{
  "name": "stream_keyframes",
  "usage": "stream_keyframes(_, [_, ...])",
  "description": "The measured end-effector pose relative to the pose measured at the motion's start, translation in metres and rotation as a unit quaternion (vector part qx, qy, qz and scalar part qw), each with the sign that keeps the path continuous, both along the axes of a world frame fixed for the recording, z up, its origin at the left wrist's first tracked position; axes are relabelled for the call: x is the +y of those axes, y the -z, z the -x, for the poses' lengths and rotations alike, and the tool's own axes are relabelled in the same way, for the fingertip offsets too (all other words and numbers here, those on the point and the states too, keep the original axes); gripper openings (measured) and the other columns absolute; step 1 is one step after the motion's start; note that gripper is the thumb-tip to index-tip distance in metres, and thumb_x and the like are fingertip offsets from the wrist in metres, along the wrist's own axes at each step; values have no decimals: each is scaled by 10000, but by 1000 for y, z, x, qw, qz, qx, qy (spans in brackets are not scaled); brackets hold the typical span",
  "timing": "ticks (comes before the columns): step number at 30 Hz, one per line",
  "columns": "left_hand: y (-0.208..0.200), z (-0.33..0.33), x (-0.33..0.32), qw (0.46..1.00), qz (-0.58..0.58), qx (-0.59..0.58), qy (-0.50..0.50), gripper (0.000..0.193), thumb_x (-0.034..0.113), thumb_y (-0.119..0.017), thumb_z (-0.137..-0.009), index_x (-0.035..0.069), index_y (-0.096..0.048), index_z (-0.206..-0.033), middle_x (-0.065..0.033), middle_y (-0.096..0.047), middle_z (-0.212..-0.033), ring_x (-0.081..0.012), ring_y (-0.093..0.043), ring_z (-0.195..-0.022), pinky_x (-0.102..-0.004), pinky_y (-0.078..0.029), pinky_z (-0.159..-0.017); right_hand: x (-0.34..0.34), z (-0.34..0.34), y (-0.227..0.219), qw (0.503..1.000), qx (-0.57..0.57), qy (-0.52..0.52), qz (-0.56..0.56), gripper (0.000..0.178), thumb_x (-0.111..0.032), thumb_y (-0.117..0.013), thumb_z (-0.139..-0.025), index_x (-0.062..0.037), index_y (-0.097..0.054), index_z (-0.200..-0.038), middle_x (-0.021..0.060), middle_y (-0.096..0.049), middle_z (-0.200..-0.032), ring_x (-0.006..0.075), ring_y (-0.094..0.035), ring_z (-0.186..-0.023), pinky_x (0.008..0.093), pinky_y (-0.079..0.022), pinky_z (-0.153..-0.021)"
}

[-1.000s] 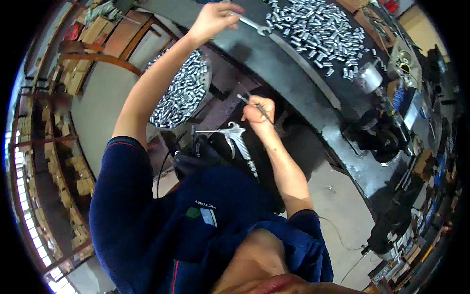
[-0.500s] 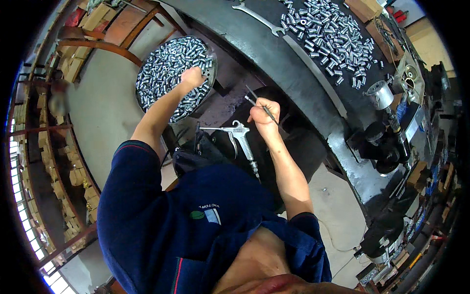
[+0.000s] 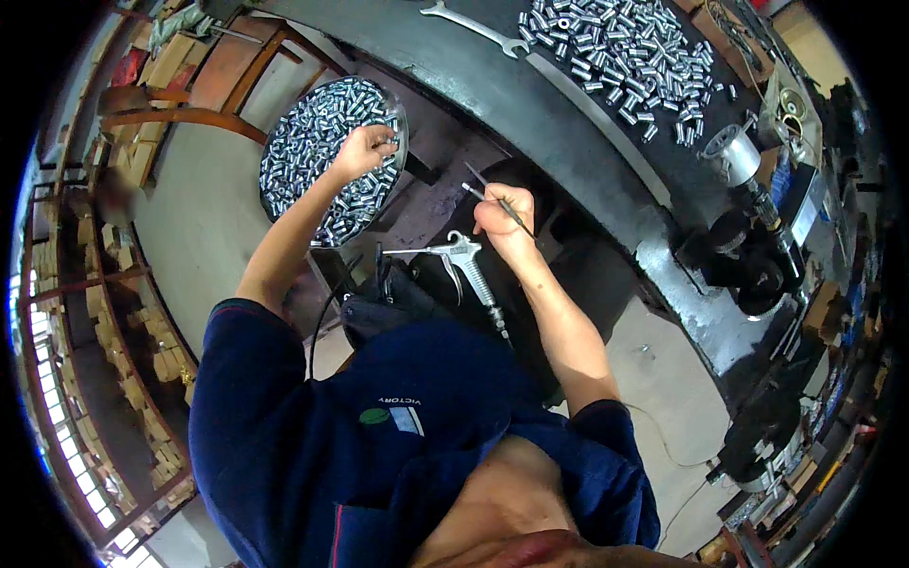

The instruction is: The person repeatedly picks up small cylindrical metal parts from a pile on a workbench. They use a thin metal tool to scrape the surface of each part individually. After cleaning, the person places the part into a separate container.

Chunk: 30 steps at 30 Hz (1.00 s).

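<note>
My left hand (image 3: 365, 151) is over the right part of a round tray (image 3: 401, 142) heaped with small shiny metal sleeves (image 3: 317, 142). Its fingers are curled; whatever they may hold is too small to make out. My right hand (image 3: 507, 218) grips a slim dark pointed rod (image 3: 487, 178), slanting up to the left. A narrow shiny metal piece (image 3: 472, 191) sticks out from the same fingers below the rod's tip; its kind is unclear. Below and between my hands, a silver air blow gun (image 3: 462, 260) lies over my lap, its thin nozzle pointing left.
On the dark workbench (image 3: 568, 156) at the right lie a wrench (image 3: 476, 29) and a spread of more metal sleeves (image 3: 620, 57). A machine with a round metal cup (image 3: 729, 156) stands farther right. A wooden chair (image 3: 218, 85) is beyond the tray; shelves with wooden blocks (image 3: 142, 369) line the left.
My left hand has risen slightly and moved left from the bare patch near the tray's edge. My right hand keeps its grip on the rod, nearly in place. The whole view has shifted a little.
</note>
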<state>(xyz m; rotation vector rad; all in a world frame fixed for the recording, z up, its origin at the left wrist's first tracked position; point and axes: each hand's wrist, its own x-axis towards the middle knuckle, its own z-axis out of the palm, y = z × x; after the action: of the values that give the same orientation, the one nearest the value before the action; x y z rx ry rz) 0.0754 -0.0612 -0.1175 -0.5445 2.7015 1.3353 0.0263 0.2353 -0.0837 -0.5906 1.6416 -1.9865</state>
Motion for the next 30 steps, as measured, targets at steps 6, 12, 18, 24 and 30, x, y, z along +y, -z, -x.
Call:
stream_keyframes(6, [-61,-13,61,981,-124,47,142,222,12,-547,-863,-51,-507,-1072,-89,-605,-956,-165,-605,-907,-292,-472,-818,2,-3,2,1000,-3,-6,8,204,-23,-506,-654,-25,-380,-494,-7,-393,-438,44,-428,-432,229,-305,-387])
stream_keyframes(12, [-99,-2,105,973,-90,32,208,220,71,-609,-826,-49,-584,-1009,-68,-606,-928,-140,-583,-856,-286,-457,-802,6,0,-5,999,43,4,21,193,-41,-517,-626,-25,-359,-517,14,-284,-470,48,-306,-471,253,-236,-415])
stream_keyframes(18, [-111,9,113,947,-251,6,199,183,49,-606,-825,-55,-619,-975,-45,-553,-815,-102,-539,-699,-236,-447,-629,13,6,-17,988,153,-15,6,272,-121,-571,-641,-33,-333,-543,57,-233,-512,105,-273,-452,293,-238,-415])
stream_keyframes(24, [-112,14,117,947,-272,-20,173,239,187,-577,-876,-41,-628,-927,-51,-561,-641,-106,-533,-521,-261,-491,-606,18,12,-23,958,287,5,18,428,-238,-656,-697,-36,-303,-563,83,-254,-518,201,-292,-431,317,-251,-408])
stream_keyframes(30, [-107,6,130,935,-334,-52,104,321,269,-492,-928,-42,-568,-930,-67,-550,-541,-140,-572,-471,-322,-535,-599,14,3,-18,974,225,37,12,305,-124,-597,-677,-34,-335,-551,81,-307,-516,154,-326,-442,294,-269,-404])
